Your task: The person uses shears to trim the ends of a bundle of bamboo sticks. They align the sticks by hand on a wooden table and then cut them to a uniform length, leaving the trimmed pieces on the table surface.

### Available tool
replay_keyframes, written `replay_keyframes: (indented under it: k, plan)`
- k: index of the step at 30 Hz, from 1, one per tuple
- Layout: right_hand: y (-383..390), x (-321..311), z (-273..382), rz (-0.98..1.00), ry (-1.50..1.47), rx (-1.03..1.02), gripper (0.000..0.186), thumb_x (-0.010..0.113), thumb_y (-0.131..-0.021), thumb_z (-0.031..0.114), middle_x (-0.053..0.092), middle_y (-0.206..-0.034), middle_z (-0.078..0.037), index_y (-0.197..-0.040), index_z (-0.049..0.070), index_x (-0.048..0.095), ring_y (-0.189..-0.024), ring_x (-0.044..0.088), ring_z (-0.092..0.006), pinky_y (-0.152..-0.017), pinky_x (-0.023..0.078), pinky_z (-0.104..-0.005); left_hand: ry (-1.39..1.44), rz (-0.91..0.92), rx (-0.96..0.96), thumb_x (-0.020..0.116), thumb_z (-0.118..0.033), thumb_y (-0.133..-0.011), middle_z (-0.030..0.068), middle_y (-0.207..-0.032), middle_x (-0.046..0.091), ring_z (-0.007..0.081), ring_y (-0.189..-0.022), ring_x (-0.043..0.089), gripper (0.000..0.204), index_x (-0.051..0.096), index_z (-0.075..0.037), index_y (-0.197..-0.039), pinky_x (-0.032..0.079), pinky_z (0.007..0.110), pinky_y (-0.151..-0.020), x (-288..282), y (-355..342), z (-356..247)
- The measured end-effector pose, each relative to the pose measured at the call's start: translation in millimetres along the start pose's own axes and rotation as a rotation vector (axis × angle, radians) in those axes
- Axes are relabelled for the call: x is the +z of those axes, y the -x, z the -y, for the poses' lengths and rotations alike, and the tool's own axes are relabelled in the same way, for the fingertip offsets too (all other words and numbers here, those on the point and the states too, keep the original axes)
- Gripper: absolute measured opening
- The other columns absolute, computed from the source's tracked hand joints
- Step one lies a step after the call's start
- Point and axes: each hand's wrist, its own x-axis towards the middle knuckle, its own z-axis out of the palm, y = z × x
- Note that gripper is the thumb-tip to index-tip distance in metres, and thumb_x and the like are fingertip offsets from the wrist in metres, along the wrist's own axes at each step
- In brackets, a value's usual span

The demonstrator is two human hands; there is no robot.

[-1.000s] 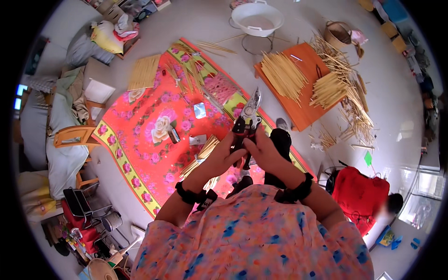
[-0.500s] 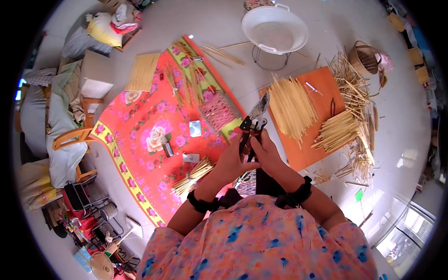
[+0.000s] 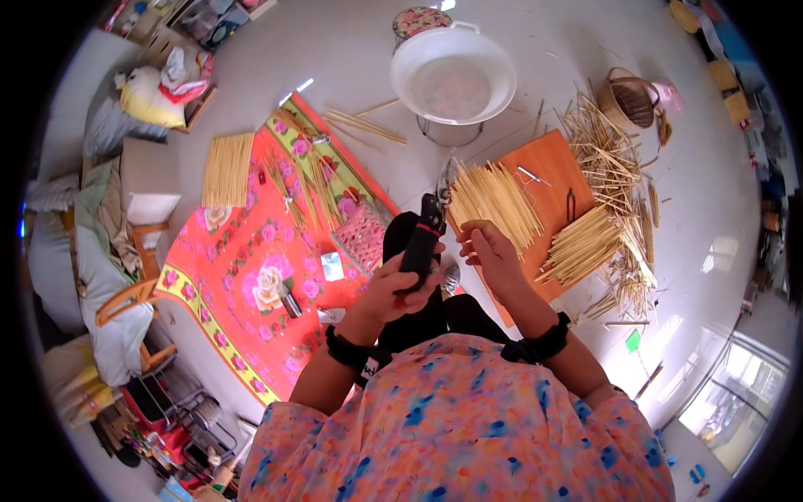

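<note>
My left hand is wrapped round the black handles of a pair of shears, which are held upright in front of my body. The shears' blades point away from me, toward the near edge of an orange board. My right hand is raised beside the shears, its fingers loosely bent and apart, with nothing visible in them. Just beyond it lies a wide layer of pale straw stalks on the orange board. A second bundle of stalks rests at the board's right side.
A red floral cloth covers the floor at left, with a pink woven piece and a stalk mat by it. White basin on a stand lies ahead. Loose straw and a wicker basket are at right.
The shears have passed from between both hands into my left hand alone, turned upright and nearer me. My right hand has come away to the right. The view has shifted.
</note>
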Motion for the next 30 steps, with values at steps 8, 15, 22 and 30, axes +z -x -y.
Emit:
replay_keyframes:
  k: [8,15,22,30]
  plan:
    - [-86,-15,48,-0.086,-0.311,-0.054,0.037,0.038,-0.100,0.034,0.055,-0.104,-0.003,-0.120,0.006,0.051,-0.088,0.055,-0.0104,-0.076,0.048,-0.0273,0.192,0.310,-0.323,0.062,-0.024,-0.085,0.0144,-0.097,0.052,0.0058,-0.046,0.037,0.068,0.028,0.001,-0.139,0.033,0.016,-0.039,-13,-109,-91]
    - [-197,-48,53,-0.373,-0.762,-0.066,0.043,0.032,-0.102,0.035,0.058,-0.106,-0.007,-0.124,0.001,0.048,-0.091,0.057,-0.0153,-0.066,0.048,-0.0281,0.245,0.274,-0.733,0.065,-0.024,-0.080,0.0144,-0.087,0.051,0.0060,-0.041,0.035,0.070,0.031,0.001,-0.135,0.031,0.016,-0.035,-49,-260,-159]
    - [-266,-49,31,-0.701,-0.907,0.071,0.029,0.035,-0.101,0.024,0.053,-0.086,-0.003,-0.113,0.003,0.051,-0.069,0.047,-0.0109,-0.064,0.042,-0.0243,0.433,0.140,-0.997,0.065,-0.018,-0.080,0.0151,-0.086,0.052,0.0072,-0.044,0.041,0.070,0.029,0.003,-0.136,0.032,0.016,-0.035,-121,-337,-169]
    - [-264,-70,-43,-0.939,-1.056,0.123,0.029,0.035,-0.101,0.026,0.056,-0.086,-0.002,-0.108,0.004,0.054,-0.070,0.051,-0.0073,-0.054,0.041,-0.0192,-0.132,0.061,-1.188,0.059,-0.022,-0.071,0.0096,-0.080,0.056,0.0071,-0.043,0.040,0.070,0.039,0.004,-0.133,0.029,0.019,-0.039,-132,-375,-136]
